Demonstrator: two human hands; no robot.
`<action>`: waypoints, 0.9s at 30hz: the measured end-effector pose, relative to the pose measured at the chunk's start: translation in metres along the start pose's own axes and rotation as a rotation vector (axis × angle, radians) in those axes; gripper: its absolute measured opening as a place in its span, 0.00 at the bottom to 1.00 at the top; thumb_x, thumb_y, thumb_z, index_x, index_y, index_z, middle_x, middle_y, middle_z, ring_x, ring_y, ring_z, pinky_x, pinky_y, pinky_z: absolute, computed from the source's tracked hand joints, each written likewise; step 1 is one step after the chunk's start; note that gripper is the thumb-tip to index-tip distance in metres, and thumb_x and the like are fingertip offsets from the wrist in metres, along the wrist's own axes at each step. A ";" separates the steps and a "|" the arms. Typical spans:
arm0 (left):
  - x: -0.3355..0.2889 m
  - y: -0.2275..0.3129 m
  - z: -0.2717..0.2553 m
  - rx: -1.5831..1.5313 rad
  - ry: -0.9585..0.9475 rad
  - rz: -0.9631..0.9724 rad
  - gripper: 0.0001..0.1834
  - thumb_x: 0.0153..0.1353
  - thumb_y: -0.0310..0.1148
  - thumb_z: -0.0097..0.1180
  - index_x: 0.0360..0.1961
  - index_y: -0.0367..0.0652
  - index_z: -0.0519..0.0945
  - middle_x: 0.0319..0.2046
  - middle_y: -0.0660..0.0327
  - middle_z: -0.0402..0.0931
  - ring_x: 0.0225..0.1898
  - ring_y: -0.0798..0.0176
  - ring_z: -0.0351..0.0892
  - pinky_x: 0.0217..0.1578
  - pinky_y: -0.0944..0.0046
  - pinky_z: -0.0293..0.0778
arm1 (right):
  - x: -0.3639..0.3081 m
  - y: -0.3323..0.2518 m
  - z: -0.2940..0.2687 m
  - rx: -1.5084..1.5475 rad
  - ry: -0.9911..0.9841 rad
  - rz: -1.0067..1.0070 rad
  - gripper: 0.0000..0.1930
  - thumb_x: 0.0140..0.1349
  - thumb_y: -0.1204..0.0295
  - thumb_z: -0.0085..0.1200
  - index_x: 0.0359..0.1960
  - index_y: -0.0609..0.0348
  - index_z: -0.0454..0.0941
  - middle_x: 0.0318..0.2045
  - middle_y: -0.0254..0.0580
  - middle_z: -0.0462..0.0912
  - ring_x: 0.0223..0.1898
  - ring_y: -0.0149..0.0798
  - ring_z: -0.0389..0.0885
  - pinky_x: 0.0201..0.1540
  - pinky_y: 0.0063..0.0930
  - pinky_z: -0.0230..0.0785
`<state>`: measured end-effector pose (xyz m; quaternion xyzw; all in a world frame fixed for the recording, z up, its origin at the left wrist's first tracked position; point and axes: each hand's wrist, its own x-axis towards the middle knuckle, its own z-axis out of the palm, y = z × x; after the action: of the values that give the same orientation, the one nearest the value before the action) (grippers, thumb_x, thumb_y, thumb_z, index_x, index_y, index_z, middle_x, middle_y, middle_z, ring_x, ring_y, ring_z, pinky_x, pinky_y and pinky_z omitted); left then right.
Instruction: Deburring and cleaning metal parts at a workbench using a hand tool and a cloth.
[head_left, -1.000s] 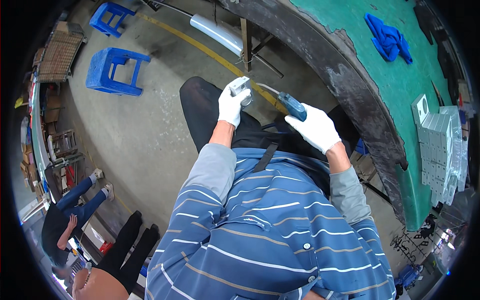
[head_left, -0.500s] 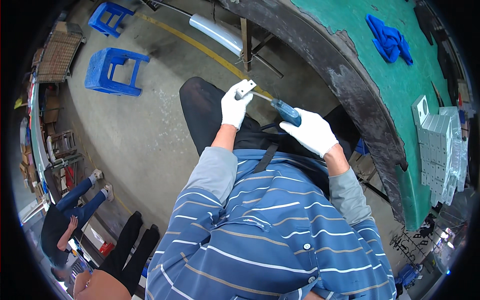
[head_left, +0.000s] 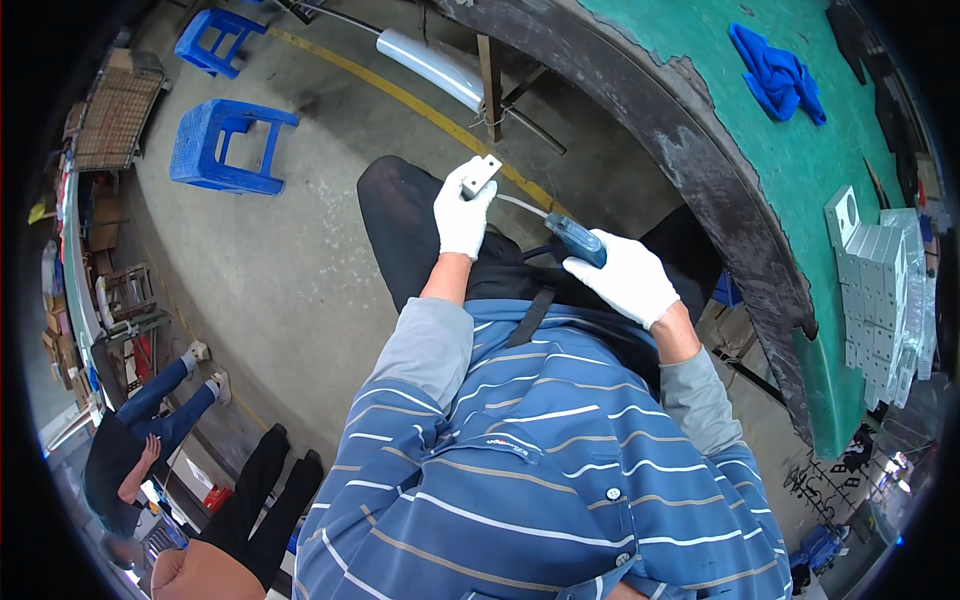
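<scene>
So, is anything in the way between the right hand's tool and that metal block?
Nothing visible: just a thin, pale curved piece running from the tool toward the block in the left hand.

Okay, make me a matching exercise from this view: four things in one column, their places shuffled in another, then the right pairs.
Things
1. Blue cloth
2. Single pale block
3. Blue stools
4. Blue-grey tool

Places
A. In the gloved right hand
B. On the floor
C. On the green tabletop
D. In the gloved left hand

Right pairs: 1-C, 2-D, 3-B, 4-A
</scene>
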<state>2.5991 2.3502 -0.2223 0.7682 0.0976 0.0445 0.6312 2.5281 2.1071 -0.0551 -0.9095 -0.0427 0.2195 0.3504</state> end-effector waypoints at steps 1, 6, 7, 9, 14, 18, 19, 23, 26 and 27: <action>-0.001 0.001 0.000 0.023 0.003 0.007 0.26 0.58 0.20 0.68 0.60 0.38 0.81 0.51 0.58 0.86 0.50 0.62 0.84 0.56 0.66 0.76 | -0.002 -0.003 -0.001 0.011 -0.004 0.002 0.25 0.69 0.47 0.57 0.46 0.59 0.84 0.41 0.43 0.89 0.39 0.49 0.87 0.45 0.37 0.77; -0.003 0.007 -0.002 0.091 0.016 0.029 0.26 0.58 0.21 0.69 0.60 0.38 0.81 0.51 0.58 0.86 0.50 0.62 0.84 0.56 0.66 0.76 | -0.007 -0.012 -0.002 0.033 -0.019 0.005 0.24 0.69 0.48 0.57 0.47 0.59 0.83 0.40 0.43 0.89 0.37 0.49 0.86 0.45 0.38 0.77; -0.004 0.008 -0.003 0.089 0.017 0.030 0.26 0.58 0.22 0.69 0.59 0.38 0.81 0.51 0.58 0.86 0.50 0.62 0.84 0.56 0.66 0.76 | -0.007 -0.012 -0.002 0.025 -0.023 0.004 0.24 0.69 0.48 0.57 0.47 0.59 0.83 0.40 0.43 0.89 0.37 0.49 0.86 0.45 0.37 0.77; -0.005 0.009 -0.004 0.087 0.021 0.029 0.26 0.58 0.22 0.70 0.59 0.38 0.81 0.51 0.58 0.86 0.50 0.62 0.84 0.56 0.66 0.76 | -0.007 -0.013 0.001 0.009 -0.031 0.002 0.23 0.69 0.49 0.57 0.46 0.59 0.83 0.40 0.43 0.89 0.37 0.50 0.86 0.44 0.37 0.76; -0.004 0.008 -0.006 0.107 0.040 0.089 0.25 0.58 0.24 0.71 0.59 0.37 0.81 0.51 0.58 0.86 0.50 0.62 0.84 0.56 0.66 0.76 | -0.007 -0.013 0.007 -0.033 -0.027 0.004 0.22 0.68 0.50 0.57 0.47 0.58 0.83 0.40 0.44 0.89 0.38 0.51 0.87 0.44 0.37 0.77; 0.001 0.006 -0.001 0.041 0.036 0.057 0.25 0.59 0.24 0.71 0.58 0.37 0.81 0.53 0.58 0.85 0.51 0.62 0.84 0.56 0.66 0.76 | -0.006 -0.010 0.010 -0.144 -0.002 0.019 0.21 0.67 0.51 0.57 0.46 0.58 0.83 0.40 0.47 0.89 0.38 0.53 0.87 0.44 0.39 0.78; 0.002 0.008 0.000 0.015 0.032 0.051 0.25 0.59 0.25 0.71 0.58 0.37 0.81 0.53 0.58 0.85 0.51 0.62 0.84 0.56 0.66 0.76 | -0.006 -0.009 0.010 -0.184 0.013 0.025 0.21 0.67 0.51 0.57 0.45 0.57 0.83 0.40 0.47 0.89 0.38 0.53 0.87 0.44 0.39 0.78; -0.011 0.054 0.010 -0.430 -0.099 -0.324 0.22 0.65 0.31 0.67 0.59 0.37 0.81 0.55 0.58 0.85 0.51 0.63 0.84 0.55 0.66 0.77 | -0.001 0.014 0.019 -0.329 -0.182 0.045 0.28 0.65 0.41 0.54 0.45 0.56 0.82 0.43 0.50 0.87 0.41 0.57 0.86 0.46 0.44 0.77; -0.007 0.002 -0.002 -0.284 -0.120 -0.170 0.22 0.71 0.34 0.60 0.62 0.35 0.78 0.56 0.55 0.83 0.54 0.61 0.82 0.58 0.65 0.75 | -0.007 0.022 0.017 -0.182 0.077 -0.184 0.31 0.68 0.39 0.52 0.53 0.56 0.84 0.49 0.46 0.87 0.48 0.53 0.86 0.53 0.40 0.78; -0.007 0.005 -0.004 -0.295 -0.135 -0.154 0.22 0.71 0.34 0.60 0.62 0.35 0.78 0.56 0.55 0.83 0.54 0.61 0.82 0.58 0.65 0.75 | -0.011 -0.006 -0.021 -0.134 0.183 -0.220 0.25 0.67 0.48 0.59 0.53 0.56 0.85 0.51 0.45 0.87 0.51 0.52 0.86 0.57 0.40 0.77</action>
<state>2.5920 2.3512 -0.2162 0.6586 0.1061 -0.0418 0.7438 2.5273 2.0962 -0.0330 -0.9368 -0.1246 0.0927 0.3134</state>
